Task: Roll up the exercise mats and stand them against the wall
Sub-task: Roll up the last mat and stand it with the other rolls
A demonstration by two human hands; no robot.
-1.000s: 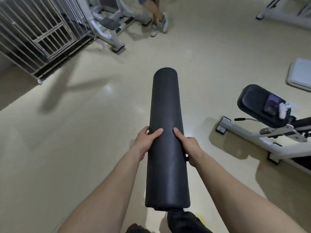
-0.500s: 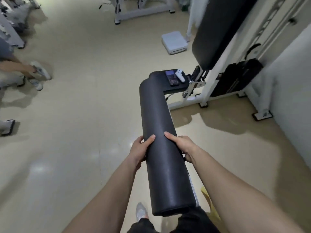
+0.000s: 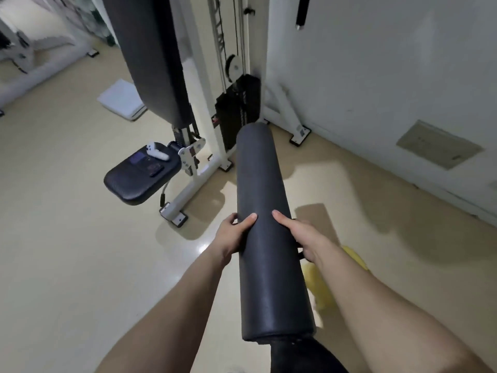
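Note:
A black rolled-up exercise mat point(image 3: 265, 189) is held out in front of me, nearly level, its far end pointing toward the corner by the wall. My left hand point(image 3: 232, 234) grips its left side and my right hand point(image 3: 304, 236) grips its right side, thumbs resting on top. The roll's near end sits above my dark-clad leg. The white wall point(image 3: 390, 76) stands ahead on the right.
A white weight machine point(image 3: 204, 146) with a black seat point(image 3: 139, 176), tall back pad and weight stack point(image 3: 239, 114) stands just left of the mat's far end. A phone and white controller lie on the seat. A white pad point(image 3: 122, 103) lies on the floor behind. Something yellow point(image 3: 320, 281) shows near my feet.
I have turned right, so the wall and the weight machine now fill the view ahead. The mat stays in both hands, its far end now near the machine's base.

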